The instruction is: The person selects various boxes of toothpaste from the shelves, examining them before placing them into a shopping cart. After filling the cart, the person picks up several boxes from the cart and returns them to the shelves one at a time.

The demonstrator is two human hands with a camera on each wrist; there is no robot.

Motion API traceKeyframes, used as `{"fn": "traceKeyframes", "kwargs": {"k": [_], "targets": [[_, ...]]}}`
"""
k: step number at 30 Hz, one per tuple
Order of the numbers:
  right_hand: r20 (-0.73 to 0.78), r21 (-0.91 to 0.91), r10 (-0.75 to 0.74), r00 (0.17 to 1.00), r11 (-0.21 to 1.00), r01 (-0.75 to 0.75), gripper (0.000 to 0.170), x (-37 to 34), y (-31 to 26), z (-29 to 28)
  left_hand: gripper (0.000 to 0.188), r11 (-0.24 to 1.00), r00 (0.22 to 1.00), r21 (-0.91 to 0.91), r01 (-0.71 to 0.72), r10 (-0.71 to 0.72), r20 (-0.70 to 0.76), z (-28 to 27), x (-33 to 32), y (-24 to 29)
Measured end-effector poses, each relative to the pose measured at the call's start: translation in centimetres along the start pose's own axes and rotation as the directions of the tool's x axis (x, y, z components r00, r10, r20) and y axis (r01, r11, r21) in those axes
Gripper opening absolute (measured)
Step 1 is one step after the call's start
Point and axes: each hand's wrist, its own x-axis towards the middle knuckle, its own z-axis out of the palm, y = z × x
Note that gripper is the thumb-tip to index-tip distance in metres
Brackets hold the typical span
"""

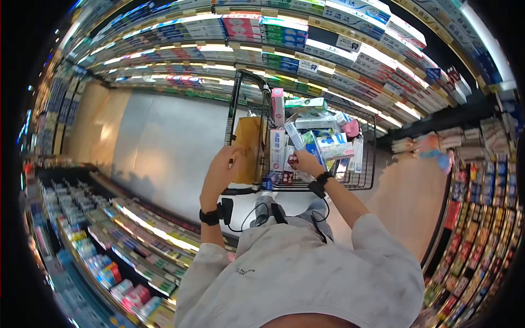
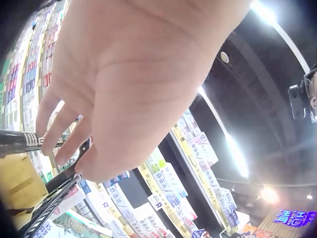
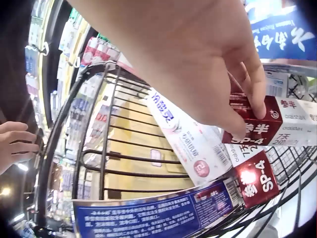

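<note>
In the right wrist view my right hand pinches a red-and-white toothpaste box between thumb and fingers. A second box of the same red-and-white kind lies just beneath it. Beside them are a long white toothpaste box and a dark blue box by the basket wires. The head view has this hand over the near part of the shopping cart. My left hand hovers by the tan panel at the cart's handle end, fingers loose and holding nothing.
More boxes, including a green-and-white one, and a pink item fill the basket. Shelves of toothpaste run along the far side. Another stocked shelf stands at the lower left. Grey floor extends left of the cart.
</note>
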Motion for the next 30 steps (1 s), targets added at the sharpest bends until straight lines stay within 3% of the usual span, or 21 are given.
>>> {"fn": "traceKeyframes", "kwargs": {"k": [2,4,6,7,9,11,12,13,14,16,18,20,21,22,23,25,26,28,30], "targets": [[-0.065,0.166,-0.135,0.989,0.976,0.144,0.049,-1.6,0.1,-5.4,0.024,0.996,0.984,-0.025,-0.09,0.085,-0.154,3.1,-0.9,0.6],[-0.217,0.369,-0.203,0.955,0.888,0.273,0.053,-5.7,-0.4,-10.6,0.044,0.993,0.982,-0.053,-0.102,0.093,-0.164,7.5,-1.7,1.5],[-0.263,0.606,-0.117,0.958,0.753,0.258,0.049,-10.8,-1.6,-17.3,0.06,0.992,0.983,-0.019,-0.124,0.12,-0.14,11.9,-0.4,4.9],[-0.33,0.611,-0.11,0.937,0.732,0.301,0.051,-13.1,-1.3,-19.9,0.066,0.985,0.981,0.018,-0.171,0.172,-0.088,13.6,0.2,7.3],[-0.356,0.812,-0.073,0.932,0.47,0.347,0.055,-16.3,0.6,-22.6,0.078,0.963,0.964,0.056,-0.264,0.264,0.009,17.9,1.1,12.5],[-0.256,0.941,-0.071,0.964,0.21,0.266,0.058,-19.8,1.8,-26.1,0.088,0.995,0.98,0.0,-0.101,0.099,0.172,20.8,2.0,17.9],[-0.281,0.94,-0.057,0.958,0.186,0.287,0.058,-20.9,2.4,-27.1,0.094,1.0,0.968,-0.008,-0.012,0.013,0.252,21.2,2.4,20.2],[-0.306,0.937,-0.043,0.951,0.163,0.309,0.059,-21.7,3.0,-28.0,0.091,0.999,0.935,-0.037,0.0,0.013,0.353,21.4,2.9,22.0],[-0.333,0.931,-0.029,0.942,0.144,0.334,0.06,-22.2,3.7,-28.6,0.087,0.999,0.945,-0.038,-0.011,0.022,0.328,22.2,3.0,22.8],[-0.391,0.898,0.026,0.92,0.228,0.376,0.064,-22.3,5.9,-27.7,0.081,0.998,0.959,-0.047,-0.039,0.05,0.28,24.0,3.5,24.1],[-0.371,0.87,0.041,0.928,0.365,0.331,0.066,-22.6,7.7,-27.1,0.065,0.957,0.981,-0.288,-0.022,0.077,0.181,25.7,4.1,24.6],[-0.297,0.818,-0.049,0.954,0.503,0.28,0.062,-23.5,8.1,-28.2,0.058,0.832,0.991,-0.554,0.014,0.063,0.119,27.4,5.3,24.2],[-0.292,0.781,-0.072,0.954,0.557,0.281,0.06,-24.1,8.1,-28.3,0.055,0.838,0.993,-0.544,0.033,0.037,0.116,27.7,6.2,24.2],[-0.29,0.741,-0.078,0.954,0.613,0.275,0.058,-24.6,8.1,-28.4,0.055,0.833,0.986,-0.552,0.032,0.063,0.152,28.1,7.1,23.7],[-0.209,0.77,0.007,0.978,0.617,0.16,0.058,-25.1,8.4,-28.8,0.055,0.819,0.976,-0.574,0.017,0.111,0.188,28.8,8.5,22.8],[-0.304,0.74,0.086,0.949,0.648,0.178,0.056,-26.2,9.0,-27.7,0.056,0.79,0.943,-0.607,0.089,0.129,0.307,30.7,10.0,22.6],[-0.382,0.686,0.1,0.919,0.697,0.209,0.054,-26.6,10.1,-27.8,0.062,0.789,0.924,-0.614,-0.022,0.25,0.289,32.2,10.8,22.5],[-0.515,0.464,0.115,0.849,0.87,0.164,0.051,-29.3,11.0,-30.0,0.085,0.823,0.927,-0.567,0.021,0.197,0.319,34.1,11.6,23.6],[-0.571,0.375,0.156,0.806,0.923,0.087,0.05,-31.9,12.1,-31.6,0.108,0.881,0.934,-0.387,-0.271,0.337,0.114,35.4,11.4,26.7]]}}
